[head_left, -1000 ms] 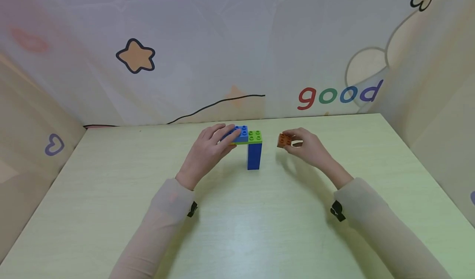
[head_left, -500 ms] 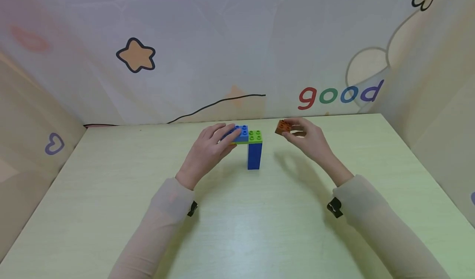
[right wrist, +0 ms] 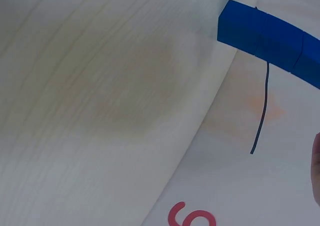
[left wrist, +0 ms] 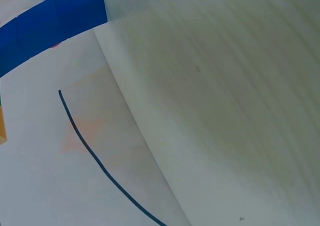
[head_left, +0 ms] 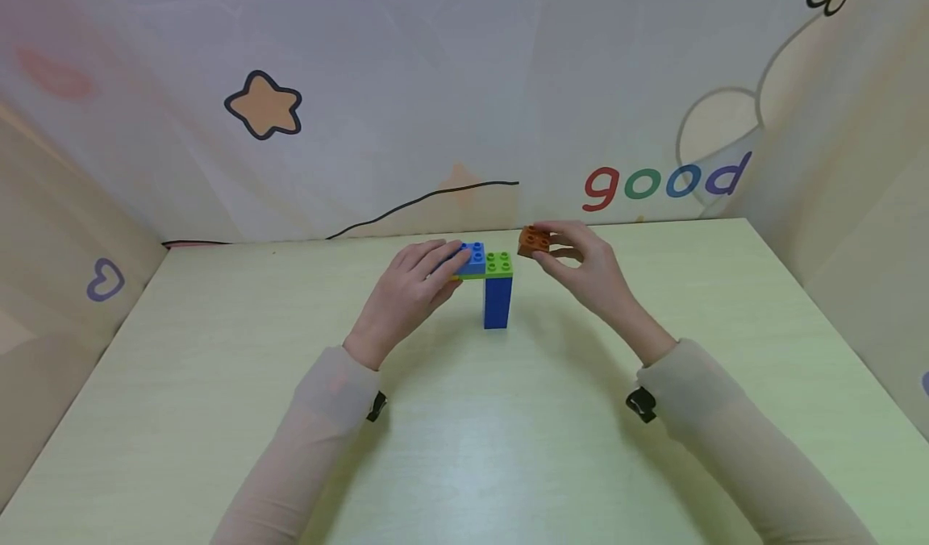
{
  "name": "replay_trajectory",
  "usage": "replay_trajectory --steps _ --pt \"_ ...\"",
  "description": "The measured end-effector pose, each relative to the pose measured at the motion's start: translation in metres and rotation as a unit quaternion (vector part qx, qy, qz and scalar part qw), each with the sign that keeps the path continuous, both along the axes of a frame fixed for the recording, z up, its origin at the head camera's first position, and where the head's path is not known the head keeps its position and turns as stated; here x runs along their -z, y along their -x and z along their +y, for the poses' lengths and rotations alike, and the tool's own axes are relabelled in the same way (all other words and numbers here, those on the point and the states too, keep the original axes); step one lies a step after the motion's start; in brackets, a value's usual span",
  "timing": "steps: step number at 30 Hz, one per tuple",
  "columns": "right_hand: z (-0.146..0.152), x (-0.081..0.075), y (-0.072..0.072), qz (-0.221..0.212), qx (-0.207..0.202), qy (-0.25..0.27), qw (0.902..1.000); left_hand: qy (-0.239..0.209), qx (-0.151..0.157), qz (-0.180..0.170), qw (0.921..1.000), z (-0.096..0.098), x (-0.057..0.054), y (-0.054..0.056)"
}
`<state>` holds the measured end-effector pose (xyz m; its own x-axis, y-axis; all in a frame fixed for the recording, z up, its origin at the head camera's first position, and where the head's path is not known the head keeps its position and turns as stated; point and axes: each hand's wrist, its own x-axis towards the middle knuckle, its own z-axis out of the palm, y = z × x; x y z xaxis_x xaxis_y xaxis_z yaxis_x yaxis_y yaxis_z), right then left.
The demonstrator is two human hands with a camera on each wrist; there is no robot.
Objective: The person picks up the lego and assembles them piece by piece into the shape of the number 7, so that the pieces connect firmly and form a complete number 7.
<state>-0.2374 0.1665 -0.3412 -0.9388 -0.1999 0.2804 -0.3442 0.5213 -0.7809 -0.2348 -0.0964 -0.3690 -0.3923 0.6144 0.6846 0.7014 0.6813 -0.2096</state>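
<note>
Mid-table in the head view stands a toy building-brick structure: a blue column [head_left: 497, 303] of stacked bricks, a green brick [head_left: 498, 264] lying across its top, and a blue brick [head_left: 474, 260] on the green one. My left hand [head_left: 410, 295] grips the structure's left end, fingers over the blue brick and thumb low at the side, hiding that end. My right hand [head_left: 588, 267] pinches a small orange-brown brick [head_left: 534, 240] between thumb and fingertips, in the air just right of and behind the green brick. Its studs face up. Wrist views show the blue column [left wrist: 55, 24] at their edges.
The pale wooden table [head_left: 464, 448] carries the structure. Behind it hangs a printed cloth [head_left: 406, 110] with a star and the word "good", and cloth sides rise at left and right.
My right hand has carried the orange-brown brick up, away from me and then left, closer to the green brick. The left hand and the structure have stayed put.
</note>
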Motion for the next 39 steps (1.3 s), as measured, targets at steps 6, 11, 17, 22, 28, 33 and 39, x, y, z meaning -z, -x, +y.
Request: replay_trajectory --steps 6,11,17,22,28,33,39 --pt "-0.012 -0.002 -0.003 0.022 -0.032 -0.004 0.9992 0.001 -0.003 0.001 1.0 0.0 0.0 0.0" --pt "-0.018 -0.001 -0.004 0.044 -0.047 -0.007 0.9979 0.003 -0.004 0.004 1.0 0.0 0.0 0.0" --pt "-0.023 -0.001 -0.005 0.068 -0.055 -0.015 0.996 0.007 -0.008 0.007 0.9999 0.0 0.001 0.001" --pt "-0.026 0.001 -0.007 0.084 -0.064 -0.031 0.9939 0.006 -0.004 0.006 1.0 0.0 0.002 0.001" --pt "-0.029 0.003 -0.007 0.1 -0.066 -0.05 0.9915 0.003 0.0 0.004 1.0 0.0 0.002 0.001" --pt "-0.03 0.005 -0.007 0.114 -0.066 -0.06 0.9894 0.004 0.0 0.007 1.0 0.0 0.001 0.001" --pt "-0.031 0.007 -0.007 0.138 -0.068 -0.076 0.9852 0.001 0.005 0.018 0.9998 0.0 0.001 0.002"
